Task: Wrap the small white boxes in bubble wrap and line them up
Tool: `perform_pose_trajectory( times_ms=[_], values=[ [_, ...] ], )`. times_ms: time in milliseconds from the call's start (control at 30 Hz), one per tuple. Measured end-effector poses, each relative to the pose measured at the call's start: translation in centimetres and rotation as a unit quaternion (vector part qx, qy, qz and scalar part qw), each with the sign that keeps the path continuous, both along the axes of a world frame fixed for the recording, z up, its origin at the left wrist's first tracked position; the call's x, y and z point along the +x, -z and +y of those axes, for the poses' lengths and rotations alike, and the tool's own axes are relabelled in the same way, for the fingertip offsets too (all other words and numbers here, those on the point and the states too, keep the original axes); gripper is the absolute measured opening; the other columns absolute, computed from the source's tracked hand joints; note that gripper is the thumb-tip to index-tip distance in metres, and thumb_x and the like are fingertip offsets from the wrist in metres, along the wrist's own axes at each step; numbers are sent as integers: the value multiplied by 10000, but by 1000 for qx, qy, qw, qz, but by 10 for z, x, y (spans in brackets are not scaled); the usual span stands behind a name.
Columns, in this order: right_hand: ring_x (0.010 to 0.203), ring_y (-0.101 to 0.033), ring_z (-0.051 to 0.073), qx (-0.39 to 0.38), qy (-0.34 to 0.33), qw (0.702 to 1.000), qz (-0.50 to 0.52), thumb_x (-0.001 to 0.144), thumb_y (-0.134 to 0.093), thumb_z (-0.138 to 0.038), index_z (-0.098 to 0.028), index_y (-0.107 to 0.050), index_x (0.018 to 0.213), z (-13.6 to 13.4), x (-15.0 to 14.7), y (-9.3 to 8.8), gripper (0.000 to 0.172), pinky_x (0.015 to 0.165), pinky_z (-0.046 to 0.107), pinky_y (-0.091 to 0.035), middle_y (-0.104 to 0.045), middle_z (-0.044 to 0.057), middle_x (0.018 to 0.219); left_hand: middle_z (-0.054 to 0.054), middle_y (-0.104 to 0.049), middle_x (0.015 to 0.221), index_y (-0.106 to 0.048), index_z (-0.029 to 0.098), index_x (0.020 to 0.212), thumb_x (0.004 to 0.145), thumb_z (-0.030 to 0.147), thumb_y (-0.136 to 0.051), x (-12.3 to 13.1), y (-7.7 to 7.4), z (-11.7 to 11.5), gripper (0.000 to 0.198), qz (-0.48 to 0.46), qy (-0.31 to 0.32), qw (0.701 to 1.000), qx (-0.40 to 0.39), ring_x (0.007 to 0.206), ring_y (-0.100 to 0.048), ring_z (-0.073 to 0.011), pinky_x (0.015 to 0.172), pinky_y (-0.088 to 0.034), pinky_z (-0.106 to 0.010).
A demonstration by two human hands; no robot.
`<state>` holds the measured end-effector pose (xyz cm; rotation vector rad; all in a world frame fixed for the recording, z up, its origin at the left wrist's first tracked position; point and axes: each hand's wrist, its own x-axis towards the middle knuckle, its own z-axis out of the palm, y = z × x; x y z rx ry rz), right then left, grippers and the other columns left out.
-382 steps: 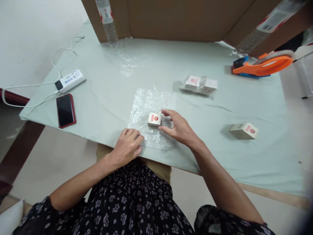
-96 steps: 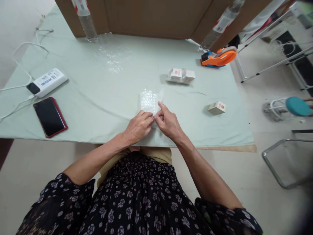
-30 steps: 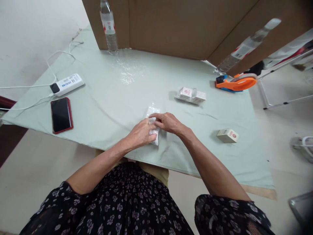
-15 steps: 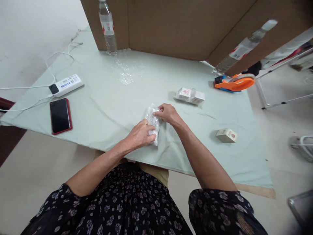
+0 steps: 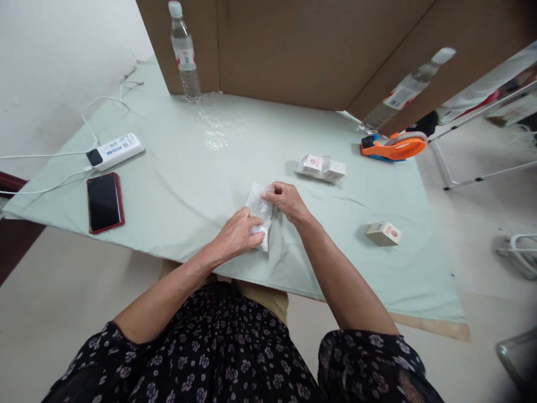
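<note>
A bubble wrap bag (image 5: 260,208) lies on the table near its front edge, between my two hands. My left hand (image 5: 240,232) grips its near left part with bent fingers. At the far right corner, my right hand (image 5: 288,199) pinches the bag's edge between thumb and fingers. What is inside the bag cannot be made out. Farther back to the right lies a clear wrapped pack (image 5: 322,168) with two small white boxes in it. A single small cream box (image 5: 384,233) rests right of my right forearm.
An orange tape dispenser (image 5: 394,147) sits at the back right. Water bottles stand at the back left (image 5: 185,56) and back right (image 5: 405,92), before a cardboard panel (image 5: 285,50). A phone (image 5: 104,202) and a cabled white power bank (image 5: 117,151) lie left. Clear film (image 5: 216,131) lies behind.
The camera view has shifted slightly. Both hands keep their hold on the bubble wrap bag, and its far end now looks flatter and smoother.
</note>
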<state>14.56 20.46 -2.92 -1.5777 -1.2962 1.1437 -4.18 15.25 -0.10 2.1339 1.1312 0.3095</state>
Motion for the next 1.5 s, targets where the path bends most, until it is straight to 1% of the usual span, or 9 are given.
perform_pose_trajectory(
  times_ms=[200,367,467,567,633,833,1000,1300,1500],
  values=[
    [592,-463,113,36,17,998,39,610,-729,-472,-213,-514,657,-9,-7,-4,340,577,259,-397,-525,-51,616,-51,-566,899,-745,204,1017,816,283,-589,-2,6,1,266,-17,-11,1000,22,837,-603,-210,822,-537,-370],
    [603,-526,129,73,15,995,69,632,-771,-532,-223,-501,698,-23,-17,-13,416,583,267,-430,-549,-43,626,-33,-543,824,-743,210,903,823,285,-575,-5,5,1,201,-26,-6,999,32,817,-580,-207,802,-529,-365],
    [631,-568,139,94,13,993,73,669,-760,-532,-224,-504,720,-36,-23,-20,404,615,281,-462,-567,-36,651,-33,-540,842,-746,201,953,827,291,-587,-5,4,-1,222,-27,-14,999,28,844,-585,-203,821,-528,-354],
    [664,-588,144,119,24,991,49,722,-730,-478,-223,-523,748,-49,-27,-24,330,649,292,-476,-580,-31,682,-40,-551,901,-736,188,1048,832,293,-613,-5,6,-4,271,-34,-37,998,29,859,-592,-192,871,-527,-353],
    [642,-558,133,140,33,989,24,749,-704,-437,-223,-526,751,-57,-29,-25,278,640,287,-458,-552,-39,667,-45,-559,932,-729,173,1065,830,278,-628,-5,9,-7,277,-49,-54,997,38,869,-595,-185,896,-522,-349],
    [619,-463,119,160,58,985,-29,783,-639,-436,-231,-513,756,-78,-37,-25,242,594,266,-411,-510,-39,673,-53,-581,961,-677,176,986,824,244,-641,-3,16,-18,179,-94,-106,987,77,933,-594,-196,917,-509,-352],
    [599,-438,115,159,56,985,-46,802,-627,-422,-234,-518,760,-88,-39,-27,221,581,265,-392,-506,-39,686,-58,-586,990,-546,199,935,785,239,-641,1,19,-26,182,-82,-191,971,115,986,-564,-224,922,-479,-388],
    [749,-595,158,157,8,983,-93,840,-628,-418,-237,-575,820,-99,-34,-29,189,727,295,-483,-668,-4,812,-47,-565,1022,-462,207,973,754,326,-703,-5,21,-23,346,-124,-235,964,11,925,-581,-186,841,-492,-344],
    [900,-668,187,180,10,974,-138,900,-590,-385,-253,-560,828,-119,-44,-18,154,851,329,-513,-721,14,915,-66,-554,1078,-449,201,1114,750,313,-700,-4,22,-25,456,-150,-239,959,-6,989,-575,-197,845,-497,-346]
  ],
)
